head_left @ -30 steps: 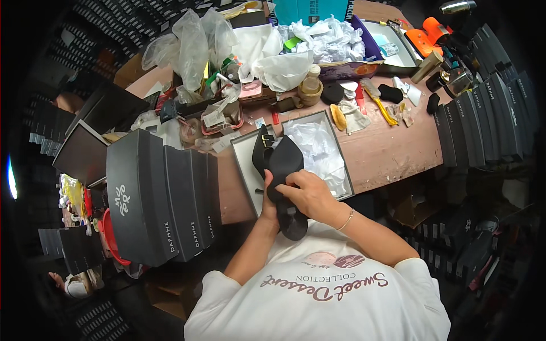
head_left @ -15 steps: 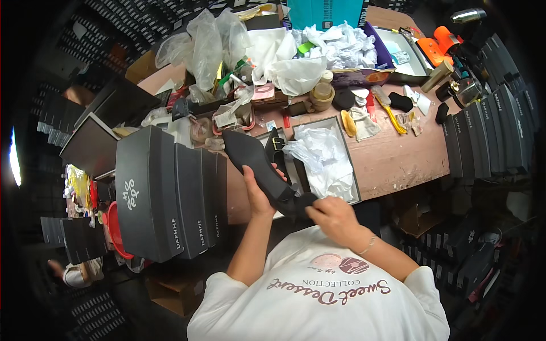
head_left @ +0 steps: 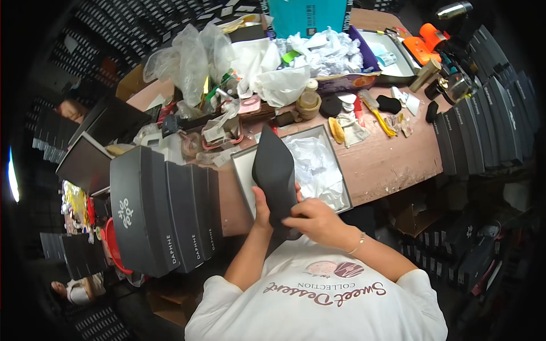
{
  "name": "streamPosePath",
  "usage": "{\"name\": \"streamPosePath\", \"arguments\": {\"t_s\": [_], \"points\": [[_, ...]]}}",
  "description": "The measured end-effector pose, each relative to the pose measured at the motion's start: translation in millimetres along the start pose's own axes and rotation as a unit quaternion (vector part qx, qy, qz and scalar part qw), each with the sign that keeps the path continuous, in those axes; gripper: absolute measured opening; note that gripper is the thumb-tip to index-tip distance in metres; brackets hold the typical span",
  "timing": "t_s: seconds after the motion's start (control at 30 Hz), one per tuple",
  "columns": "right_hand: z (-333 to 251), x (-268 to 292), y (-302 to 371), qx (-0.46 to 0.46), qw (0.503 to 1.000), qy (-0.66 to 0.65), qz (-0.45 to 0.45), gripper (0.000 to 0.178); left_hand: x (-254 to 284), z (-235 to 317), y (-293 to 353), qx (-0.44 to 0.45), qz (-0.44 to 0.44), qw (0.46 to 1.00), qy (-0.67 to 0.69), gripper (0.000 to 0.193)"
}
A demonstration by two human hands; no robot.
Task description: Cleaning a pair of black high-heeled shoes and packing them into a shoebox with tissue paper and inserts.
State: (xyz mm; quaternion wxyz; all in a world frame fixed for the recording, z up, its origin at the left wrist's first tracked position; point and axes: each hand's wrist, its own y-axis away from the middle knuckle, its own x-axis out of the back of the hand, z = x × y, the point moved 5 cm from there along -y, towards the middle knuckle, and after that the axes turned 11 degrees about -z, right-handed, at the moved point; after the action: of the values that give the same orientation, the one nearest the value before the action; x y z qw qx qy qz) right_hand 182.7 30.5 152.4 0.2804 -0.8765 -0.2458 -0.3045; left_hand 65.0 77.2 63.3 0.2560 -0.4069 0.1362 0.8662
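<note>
A black pointed shoe (head_left: 273, 165) is held up over the bench, its toe pointing away from me and its dark sole toward me. My left hand (head_left: 263, 211) grips its middle from the left, thumb along the edge and other fingers behind it. At the heel end, my right hand (head_left: 318, 223) is closed with its fingertips against the shoe; what exactly they pinch there is partly hidden. Beneath the shoe lies an open grey shoebox (head_left: 243, 173) with crumpled white tissue paper (head_left: 315, 170) in its right part.
Upright dark shoeboxes (head_left: 142, 210) stand close at my left, and more shoeboxes (head_left: 483, 128) at the right edge. Behind are a purple box (head_left: 364, 54) of crumpled paper, clear plastic bags (head_left: 187, 62), a yellow-handled brush (head_left: 384, 116), a yellow sponge (head_left: 335, 131) and an orange tape dispenser (head_left: 424, 48).
The shoe has turned more upright, its toe swinging right and its sole now facing me more fully. My right hand has moved left and slightly down, onto the heel end. The view has shifted slightly.
</note>
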Motion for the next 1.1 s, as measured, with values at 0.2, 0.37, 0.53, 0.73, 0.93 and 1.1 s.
{"name": "streamPosePath", "arguments": {"t_s": [0.2, 0.37, 0.53, 0.73, 0.93, 1.1], "points": [[46.8, 15.9, -11.1, -0.062, 0.979, 0.167, 0.097, 0.025, -24.4, -49.0, 8.5, 0.114, 0.092, 0.989, 0.025, 0.100], [135.7, 78.1, 26.6, -0.266, 0.928, -0.079, 0.250, 0.018, -30.0, -51.2, -10.4, 0.137, -0.090, 0.986, -0.015, 0.103], [157.8, 46.1, 72.0, -0.371, 0.883, -0.171, 0.233, 0.023, 24.1, -62.3, -40.3, 0.123, 0.059, 0.898, -0.419, 0.050], [177.7, -2.5, 111.7, -0.399, 0.866, -0.228, 0.195, 0.023, 118.3, -16.5, 2.2, 0.002, 0.305, 0.659, -0.688, 0.086], [150.6, 26.5, 83.6, -0.356, 0.888, -0.232, 0.176, 0.024, 184.9, 3.4, 27.8, -0.048, 0.333, 0.887, -0.317, 0.051], [137.7, 18.0, 83.8, -0.364, 0.836, -0.373, 0.172, 0.024, 125.5, 10.2, 17.6, 0.125, 0.010, 0.991, 0.048, 0.038]]}}
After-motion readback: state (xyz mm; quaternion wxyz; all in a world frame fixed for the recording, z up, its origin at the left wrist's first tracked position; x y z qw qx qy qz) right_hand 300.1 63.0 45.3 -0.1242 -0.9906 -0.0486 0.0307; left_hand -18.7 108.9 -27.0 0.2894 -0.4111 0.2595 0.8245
